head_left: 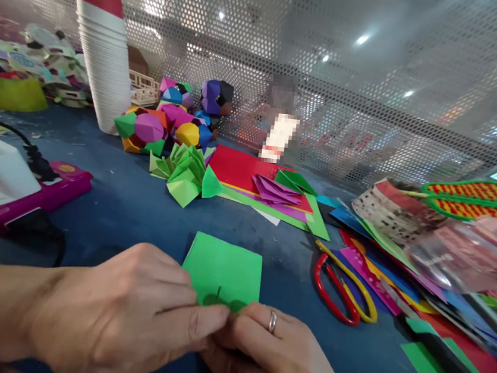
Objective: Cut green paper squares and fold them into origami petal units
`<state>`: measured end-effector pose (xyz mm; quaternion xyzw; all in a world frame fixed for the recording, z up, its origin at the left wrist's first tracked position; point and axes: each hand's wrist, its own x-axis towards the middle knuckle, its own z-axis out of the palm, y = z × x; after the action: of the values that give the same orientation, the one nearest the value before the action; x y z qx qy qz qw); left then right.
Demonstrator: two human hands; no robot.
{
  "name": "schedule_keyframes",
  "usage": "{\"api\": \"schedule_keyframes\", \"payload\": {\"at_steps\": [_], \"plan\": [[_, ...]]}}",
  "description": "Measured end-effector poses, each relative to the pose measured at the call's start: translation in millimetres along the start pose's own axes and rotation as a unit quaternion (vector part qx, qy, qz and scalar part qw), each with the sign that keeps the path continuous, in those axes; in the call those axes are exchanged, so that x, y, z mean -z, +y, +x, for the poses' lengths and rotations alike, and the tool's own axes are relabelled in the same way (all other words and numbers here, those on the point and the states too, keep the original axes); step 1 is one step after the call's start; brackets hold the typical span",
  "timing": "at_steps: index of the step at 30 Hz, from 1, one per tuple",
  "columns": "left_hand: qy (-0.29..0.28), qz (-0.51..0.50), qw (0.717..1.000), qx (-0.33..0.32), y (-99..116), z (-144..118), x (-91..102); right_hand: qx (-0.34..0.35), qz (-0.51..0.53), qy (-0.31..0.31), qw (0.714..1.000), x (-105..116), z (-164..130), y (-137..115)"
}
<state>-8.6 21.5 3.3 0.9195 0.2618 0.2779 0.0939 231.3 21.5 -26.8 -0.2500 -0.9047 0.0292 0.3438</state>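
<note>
A green paper square (225,269) lies on the blue table (138,210) in front of me. My left hand (126,316) pinches its near edge with thumb and fingertips. My right hand (270,350), with a ring on one finger, presses the same edge from the right, and the two hands' fingertips meet there. The paper's near edge is hidden under the fingers.
Red-and-yellow scissors (344,287) lie right of the paper. Folded green pieces (185,173), coloured sheets (253,181) and paper balls (160,128) sit behind. A cup stack (103,62) stands at back left, a pink device (28,191) at left, a paper pile (422,278) at right.
</note>
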Motion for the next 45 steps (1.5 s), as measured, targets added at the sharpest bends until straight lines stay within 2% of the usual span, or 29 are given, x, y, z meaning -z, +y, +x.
{"api": "schedule_keyframes", "payload": {"at_steps": [2, 6, 10, 12, 14, 16, 18, 19, 21, 23, 24, 27, 31, 39, 42, 45], "plan": [[-0.022, 0.043, 0.997, -0.059, -11.6, 5.6, -0.2, 0.030, -0.017, -0.011, 0.999, 2.3, 0.3, 2.1], [-0.040, 0.063, 0.996, -0.052, -31.3, 13.2, -0.4, 0.109, -0.018, -0.056, 0.992, 12.7, 4.4, 4.2], [-0.089, 0.018, 0.994, -0.066, -36.5, 17.4, 0.0, 0.106, 0.014, -0.086, 0.991, 23.6, 8.5, -0.7], [-0.099, 0.000, 0.992, -0.081, -36.3, 18.5, 0.0, 0.098, 0.027, -0.130, 0.986, 28.9, 9.5, -3.6], [-0.096, -0.010, 0.992, -0.085, -36.8, 18.2, -0.9, 0.091, 0.025, -0.133, 0.987, 35.1, 9.3, -3.1], [-0.092, -0.018, 0.992, -0.085, -39.0, 16.7, -3.0, 0.048, -0.025, -0.083, 0.995, 43.5, 7.2, 3.1], [-0.089, -0.021, 0.992, -0.088, -42.3, 14.7, -6.0, -0.061, -0.121, -0.034, 0.990, 54.3, 2.7, 15.0], [-0.083, -0.020, 0.992, -0.094, -44.0, 13.9, -7.5, -0.130, -0.175, -0.020, 0.976, 60.2, -0.3, 22.3], [-0.073, -0.015, 0.991, -0.109, -46.6, 12.6, -9.9, -0.265, -0.289, -0.055, 0.918, 71.1, -6.9, 37.4], [-0.064, -0.004, 0.990, -0.124, -47.3, 12.0, -10.6, -0.362, -0.334, -0.121, 0.862, 78.9, -12.6, 50.5], [-0.061, 0.001, 0.990, -0.130, -47.2, 11.9, -10.4, -0.389, -0.328, -0.148, 0.848, 81.5, -14.5, 55.7], [-0.062, 0.004, 0.988, -0.143, -46.2, 12.9, -8.6, -0.412, -0.302, -0.184, 0.840, 86.1, -16.4, 66.1], [-0.070, -0.050, 0.986, -0.142, -48.4, 15.2, -8.6, -0.428, -0.277, -0.194, 0.838, 92.5, -16.1, 72.2], [-0.049, -0.112, 0.985, -0.125, -55.0, 16.6, -12.9, -0.443, -0.222, -0.202, 0.845, 102.2, -19.3, 81.0], [-0.048, -0.141, 0.982, -0.115, -57.2, 16.7, -12.6, -0.459, -0.176, -0.195, 0.849, 108.2, -14.7, 83.7], [-0.051, -0.148, 0.981, -0.114, -58.2, 16.6, -12.5, -0.473, -0.126, -0.153, 0.859, 109.3, -8.5, 75.5]]}}
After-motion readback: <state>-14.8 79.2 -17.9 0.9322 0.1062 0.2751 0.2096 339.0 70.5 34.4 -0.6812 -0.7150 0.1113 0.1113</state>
